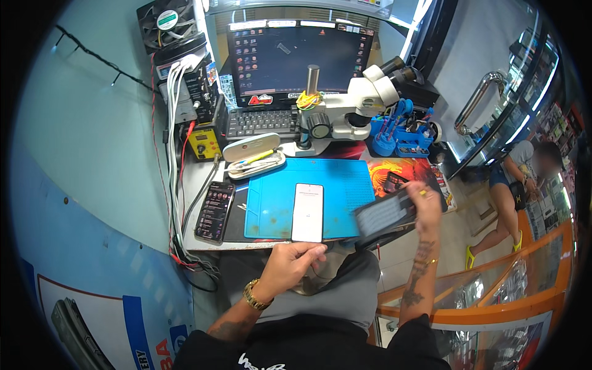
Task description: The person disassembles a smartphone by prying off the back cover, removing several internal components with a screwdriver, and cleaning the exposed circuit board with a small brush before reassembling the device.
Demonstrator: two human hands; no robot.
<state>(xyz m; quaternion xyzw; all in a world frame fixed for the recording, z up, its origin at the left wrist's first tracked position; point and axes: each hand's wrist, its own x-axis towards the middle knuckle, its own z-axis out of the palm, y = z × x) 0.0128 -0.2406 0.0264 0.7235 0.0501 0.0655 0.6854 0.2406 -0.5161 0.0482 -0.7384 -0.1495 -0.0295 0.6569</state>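
Observation:
A phone with a white screen [308, 213] lies on the blue mat [265, 200], its lower end at the bench edge. Just below it, my left hand [290, 268] is closed, thumb and forefinger together; what they grip is too small to make out, with a thin wire hanging beneath. My right hand [425, 206] grips a dark, blurred phone or tablet [385, 219], tilted over the mat's right edge. Another phone [214, 211] with a lit screen lies left of the mat.
A microscope [345, 117], monitor [296, 55], keyboard [259, 123], open case of tools [256, 163] and blue tool holder [401, 135] stand at the back. Cables and a yellow device [206, 139] line the left. A person [505, 197] is beyond the bench, right, near glass counters.

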